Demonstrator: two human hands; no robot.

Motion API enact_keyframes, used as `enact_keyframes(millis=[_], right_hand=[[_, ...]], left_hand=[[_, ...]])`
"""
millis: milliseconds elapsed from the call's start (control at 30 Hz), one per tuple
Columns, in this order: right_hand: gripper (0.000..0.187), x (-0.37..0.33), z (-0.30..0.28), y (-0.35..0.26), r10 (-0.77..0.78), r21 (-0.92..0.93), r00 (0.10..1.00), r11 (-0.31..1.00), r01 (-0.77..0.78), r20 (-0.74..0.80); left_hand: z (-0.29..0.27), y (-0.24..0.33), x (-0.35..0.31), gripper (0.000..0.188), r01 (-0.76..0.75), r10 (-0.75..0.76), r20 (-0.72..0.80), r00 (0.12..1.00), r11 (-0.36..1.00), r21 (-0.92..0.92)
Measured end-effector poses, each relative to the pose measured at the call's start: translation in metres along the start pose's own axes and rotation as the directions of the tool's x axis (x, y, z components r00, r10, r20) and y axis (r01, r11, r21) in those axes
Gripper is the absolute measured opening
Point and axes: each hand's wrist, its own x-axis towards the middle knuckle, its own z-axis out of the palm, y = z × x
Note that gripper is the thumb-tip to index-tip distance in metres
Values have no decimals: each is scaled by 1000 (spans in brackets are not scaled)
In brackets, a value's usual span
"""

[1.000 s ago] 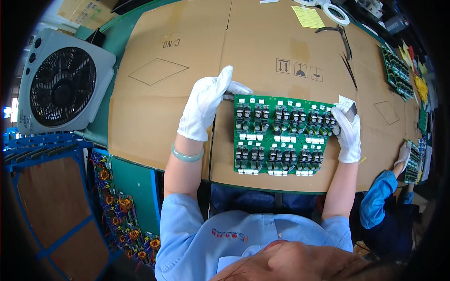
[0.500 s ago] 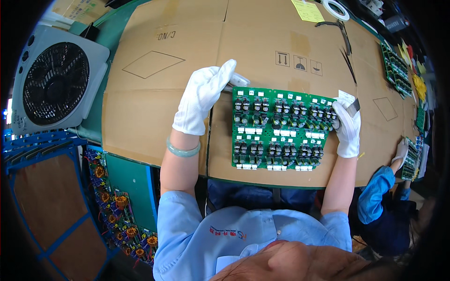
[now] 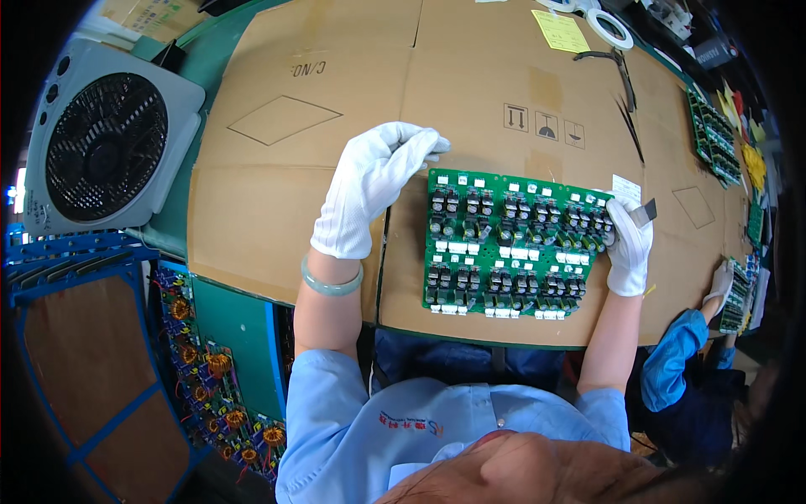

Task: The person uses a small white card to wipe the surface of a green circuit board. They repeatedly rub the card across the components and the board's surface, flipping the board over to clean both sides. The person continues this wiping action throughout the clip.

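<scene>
A green circuit board panel, packed with rows of black parts, capacitors and white connectors, lies before me on cardboard. My right hand, in a white glove, is closed on the panel's right edge. A small grey, flat, blade-like piece sticks out beside its fingers; how it is held is hidden. My left hand, gloved too, hovers just beyond the panel's upper left corner. Its fingers are bent and pressed together, apart from the panel; whatever may be between them is hidden.
Cardboard covers the bench. A fan stands at left, above wound coils. Beyond my right hand lie a white paper slip, dark cutters, a tape roll and yellow paper. Another person's sleeve shows at right.
My left hand has bent from upward-pointing fingers to fingertips drawn together toward the right. It has come off the panel's corner. My right hand keeps its hold. The whole view has shifted slightly.
</scene>
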Motion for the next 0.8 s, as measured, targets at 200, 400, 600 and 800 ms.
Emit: enact_keyframes(millis=[200, 400, 600, 800], right_hand=[[12, -2, 4, -2, -41, 61, 999, 997, 41, 8], [12, -3, 7, -4, 16, 28, 1000, 999, -16, -16], [21, -5, 16, -21, 18, -61, 997, 998, -13, 81], [24, -3, 10, -11, 44, -97, 996, 995, -37, 76]], left_hand=[[-2, 9, -8, 18, -169, 167, 26, 986, 975, 145], [-2, 32, -20, 19, -566, 631, 123, 766, 572, 593], [0, 28, -45, 35, -622, 604, 313, 733, 408, 668], [8, 16, -45, 36, -587, 608, 319, 726, 307, 749]])
